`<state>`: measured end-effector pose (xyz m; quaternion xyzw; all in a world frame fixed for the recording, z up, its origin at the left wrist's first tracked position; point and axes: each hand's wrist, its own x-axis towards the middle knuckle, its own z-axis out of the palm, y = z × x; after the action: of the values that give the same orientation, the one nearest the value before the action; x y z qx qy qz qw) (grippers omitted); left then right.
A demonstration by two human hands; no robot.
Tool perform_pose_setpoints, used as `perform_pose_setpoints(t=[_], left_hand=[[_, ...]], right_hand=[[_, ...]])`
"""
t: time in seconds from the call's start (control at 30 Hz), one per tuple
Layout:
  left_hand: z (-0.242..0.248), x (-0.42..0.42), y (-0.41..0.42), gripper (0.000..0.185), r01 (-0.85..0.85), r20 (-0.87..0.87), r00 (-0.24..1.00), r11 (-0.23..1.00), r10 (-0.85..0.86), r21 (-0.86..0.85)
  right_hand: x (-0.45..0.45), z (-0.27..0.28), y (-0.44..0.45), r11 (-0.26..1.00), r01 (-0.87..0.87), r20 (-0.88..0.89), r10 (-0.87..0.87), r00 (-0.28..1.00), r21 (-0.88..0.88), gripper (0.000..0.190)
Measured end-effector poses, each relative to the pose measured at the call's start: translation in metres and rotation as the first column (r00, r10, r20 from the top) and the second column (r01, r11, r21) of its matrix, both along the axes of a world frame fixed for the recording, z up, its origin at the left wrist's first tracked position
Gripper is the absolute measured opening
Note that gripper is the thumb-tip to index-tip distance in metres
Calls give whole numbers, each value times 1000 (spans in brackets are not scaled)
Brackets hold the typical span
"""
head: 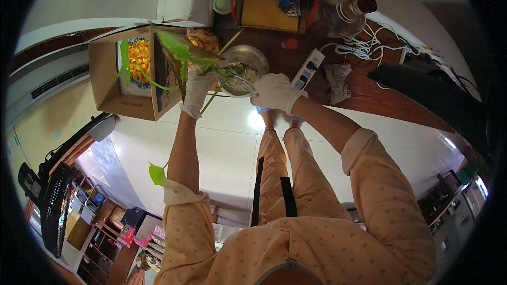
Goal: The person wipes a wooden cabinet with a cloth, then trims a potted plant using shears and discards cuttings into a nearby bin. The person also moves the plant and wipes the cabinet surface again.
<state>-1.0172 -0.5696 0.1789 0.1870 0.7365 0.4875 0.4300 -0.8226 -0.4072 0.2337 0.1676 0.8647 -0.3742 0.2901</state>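
My left hand [197, 91], in a white glove, is closed around the stems of a leafy green plant [176, 49], whose broad leaves spread above and to the left. In my gloved right hand [277, 92] is a pair of metal scissors [242, 80], its blades pointing left at the plant's base. Beneath the scissors stands a round metal bowl [259, 56] with pale, stringy roots in it. Whether the roots are still joined to the stems I cannot tell. One long stem with a small leaf [157, 175] hangs down beside my left forearm.
An open cardboard box [107, 83] with gold-coloured decorations stands left. On the wooden table [372, 91] lie a power strip [308, 70], a crumpled cloth [338, 83], a red cap [291, 43] and white cables [356, 47]. Behind are a red-handled basket [273, 23] and a large clear bottle [342, 19].
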Motion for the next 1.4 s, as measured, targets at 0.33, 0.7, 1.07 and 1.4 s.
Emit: perform_pose_setpoints(t=[0.33,0.7,1.07,1.4], left_hand=[[22,-10,5,10,92,-142,985,992,-103,-84],[32,-14,-1,8,67,145,988,988,-46,-143],[-20,-40,-24,29,-121,427,901,990,78,75],[-54,-57,-47,23,-148,559,826,983,64,107]], right_hand=[[-1,-1,-2,996,-66,-56,69,996,53,38],[3,-10,-3,994,-63,-89,71,993,93,38],[-8,-10,0,982,-152,-80,162,984,115,40],[-5,-12,9,980,-183,-96,191,977,83,41]])
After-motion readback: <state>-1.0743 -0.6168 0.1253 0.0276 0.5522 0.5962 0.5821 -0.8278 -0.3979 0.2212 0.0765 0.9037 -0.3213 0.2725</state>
